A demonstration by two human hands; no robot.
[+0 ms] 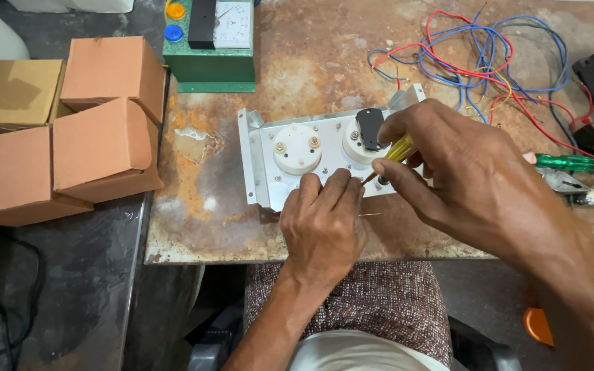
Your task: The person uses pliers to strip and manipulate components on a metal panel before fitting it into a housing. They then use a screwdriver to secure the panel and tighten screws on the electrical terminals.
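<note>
Yellow screwdriver (399, 152) in right hand (458, 172)

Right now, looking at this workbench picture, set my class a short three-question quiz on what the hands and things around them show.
1. True or false: the right hand holds a yellow-handled screwdriver.
2. What does the left hand rest on?
3. Which lies right of the hands? A) green-handled screwdriver B) cardboard boxes C) green meter box

Key
1. True.
2. The near edge of the white metal panel with two round meter backs.
3. A.
</note>
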